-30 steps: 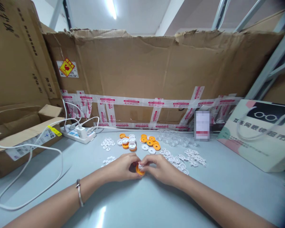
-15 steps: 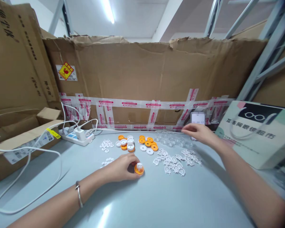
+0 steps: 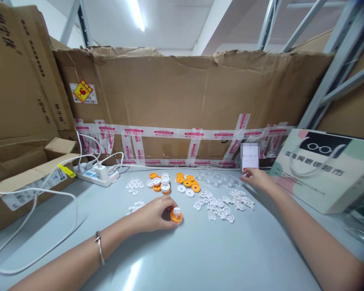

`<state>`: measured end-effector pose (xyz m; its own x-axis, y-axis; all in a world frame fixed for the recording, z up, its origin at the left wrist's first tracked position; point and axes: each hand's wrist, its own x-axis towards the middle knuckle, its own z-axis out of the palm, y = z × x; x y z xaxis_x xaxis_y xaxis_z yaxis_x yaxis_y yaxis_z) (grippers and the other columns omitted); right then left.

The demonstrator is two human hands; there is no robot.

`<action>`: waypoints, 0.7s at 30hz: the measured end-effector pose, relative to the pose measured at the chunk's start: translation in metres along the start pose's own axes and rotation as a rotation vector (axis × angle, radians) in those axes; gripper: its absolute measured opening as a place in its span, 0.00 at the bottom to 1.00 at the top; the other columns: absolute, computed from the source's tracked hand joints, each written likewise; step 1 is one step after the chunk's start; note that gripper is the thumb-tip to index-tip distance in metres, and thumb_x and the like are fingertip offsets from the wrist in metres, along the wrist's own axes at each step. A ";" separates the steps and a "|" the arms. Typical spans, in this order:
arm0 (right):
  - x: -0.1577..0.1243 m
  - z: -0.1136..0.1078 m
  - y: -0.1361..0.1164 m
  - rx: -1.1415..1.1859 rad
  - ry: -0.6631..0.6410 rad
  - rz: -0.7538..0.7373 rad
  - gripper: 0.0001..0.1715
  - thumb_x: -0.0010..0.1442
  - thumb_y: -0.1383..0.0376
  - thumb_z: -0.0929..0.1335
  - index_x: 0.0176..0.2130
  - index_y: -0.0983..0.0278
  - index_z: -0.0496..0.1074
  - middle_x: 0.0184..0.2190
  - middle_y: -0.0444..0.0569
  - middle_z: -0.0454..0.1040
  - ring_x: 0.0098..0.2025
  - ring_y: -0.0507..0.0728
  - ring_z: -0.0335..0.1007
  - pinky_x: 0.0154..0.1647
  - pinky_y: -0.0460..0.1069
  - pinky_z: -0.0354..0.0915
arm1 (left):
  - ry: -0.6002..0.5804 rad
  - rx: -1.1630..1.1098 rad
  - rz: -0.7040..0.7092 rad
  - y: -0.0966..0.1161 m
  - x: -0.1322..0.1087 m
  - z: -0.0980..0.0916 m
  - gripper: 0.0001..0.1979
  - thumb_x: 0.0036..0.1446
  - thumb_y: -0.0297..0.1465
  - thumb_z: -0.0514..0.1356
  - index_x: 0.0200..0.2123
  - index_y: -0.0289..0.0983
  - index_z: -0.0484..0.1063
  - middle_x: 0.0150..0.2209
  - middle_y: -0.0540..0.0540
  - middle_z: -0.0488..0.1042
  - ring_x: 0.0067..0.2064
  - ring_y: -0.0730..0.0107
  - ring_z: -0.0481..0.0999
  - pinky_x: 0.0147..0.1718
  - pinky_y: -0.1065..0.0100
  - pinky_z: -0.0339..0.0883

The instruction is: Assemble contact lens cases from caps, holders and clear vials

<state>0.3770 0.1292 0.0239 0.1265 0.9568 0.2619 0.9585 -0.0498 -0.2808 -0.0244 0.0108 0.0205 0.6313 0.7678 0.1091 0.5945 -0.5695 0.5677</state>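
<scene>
right hand (image 3: 257,178) has moved from orange wheel (image 3: 176,218) to phone (image 3: 250,155), the wheel's two o'clock; its grip cannot be told. left hand (image 3: 159,212): grip clamped on the wheel, at the hand's three o'clock.

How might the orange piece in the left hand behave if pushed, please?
The orange piece looks like moulded plastic, so it is probably light and stiff. It seems to sit flat, so a push would likely slide it rather than roll it. The white part standing in its middle might tip if loose.
</scene>
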 end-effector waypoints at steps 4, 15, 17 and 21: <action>-0.003 0.005 -0.008 -0.026 0.040 0.021 0.08 0.45 0.63 0.68 0.29 0.65 0.71 0.30 0.55 0.75 0.34 0.63 0.71 0.30 0.50 0.60 | 0.002 -0.009 0.003 0.000 0.001 0.000 0.13 0.49 0.36 0.59 0.38 0.37 0.69 0.37 0.47 0.70 0.38 0.67 0.68 0.36 0.69 0.61; -0.037 -0.038 -0.089 0.496 0.398 -0.137 0.16 0.52 0.59 0.66 0.40 0.63 0.67 0.40 0.53 0.74 0.42 0.59 0.71 0.45 0.53 0.65 | 0.030 -0.322 -0.066 0.000 0.002 0.002 0.11 0.48 0.32 0.60 0.35 0.36 0.67 0.35 0.47 0.72 0.37 0.69 0.71 0.38 0.67 0.65; -0.052 -0.040 -0.117 0.805 0.341 -0.242 0.17 0.50 0.57 0.68 0.39 0.63 0.67 0.40 0.52 0.73 0.42 0.58 0.71 0.46 0.54 0.66 | 0.026 -0.453 -0.093 0.003 0.003 0.001 0.11 0.47 0.31 0.61 0.36 0.35 0.66 0.35 0.47 0.72 0.36 0.70 0.72 0.38 0.67 0.65; -0.088 -0.033 -0.163 1.122 0.091 -0.331 0.17 0.51 0.57 0.69 0.39 0.62 0.66 0.39 0.50 0.73 0.44 0.56 0.70 0.48 0.54 0.66 | 0.021 -0.661 -0.137 0.010 0.005 0.000 0.15 0.45 0.31 0.64 0.37 0.34 0.66 0.36 0.46 0.72 0.36 0.71 0.72 0.40 0.66 0.65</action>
<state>0.2179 0.0439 0.0771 -0.0254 0.8495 0.5270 0.1917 0.5216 -0.8314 -0.0153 0.0083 0.0268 0.5578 0.8298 0.0130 0.2341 -0.1723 0.9568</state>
